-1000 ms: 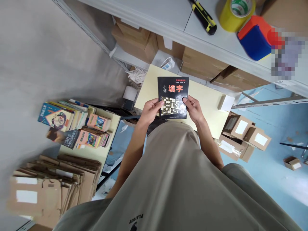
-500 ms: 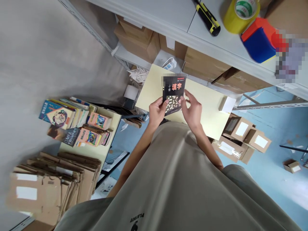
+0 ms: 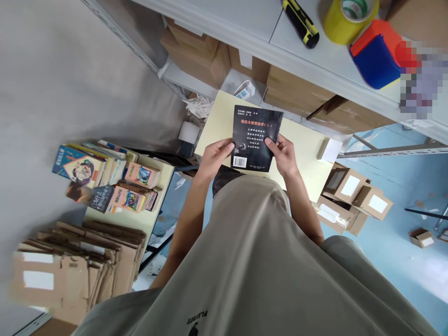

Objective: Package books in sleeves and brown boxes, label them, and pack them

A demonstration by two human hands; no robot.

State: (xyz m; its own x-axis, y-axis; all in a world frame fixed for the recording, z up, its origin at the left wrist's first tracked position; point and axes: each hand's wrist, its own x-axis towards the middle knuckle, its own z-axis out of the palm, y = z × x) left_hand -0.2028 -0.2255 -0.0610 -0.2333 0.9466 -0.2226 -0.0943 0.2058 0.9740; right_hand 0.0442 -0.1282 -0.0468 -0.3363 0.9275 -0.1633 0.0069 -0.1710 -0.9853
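Note:
A thin black book (image 3: 257, 135) is held up in front of me over the pale yellow table (image 3: 217, 116). Its back cover faces me, with orange and white print and a white barcode at the lower left. My left hand (image 3: 214, 157) pinches the left edge, thumb on the cover. On the right edge my right hand (image 3: 284, 153) grips it, the thumb lying across the cover and the fingers mostly hidden behind.
Above sits a grey shelf with a box cutter (image 3: 301, 24), yellow tape roll (image 3: 338, 28) and red-and-blue object (image 3: 376, 56). Stacked books (image 3: 129, 186) and flattened cardboard (image 3: 77, 266) stand at left. Cardboard boxes (image 3: 346, 186) lie right; a white box (image 3: 329, 150) is on the table.
The book has been turned over: its front cover with a crossword grid faced me before, now the back cover does. My left hand has shifted left and my right hand has closed on the right edge.

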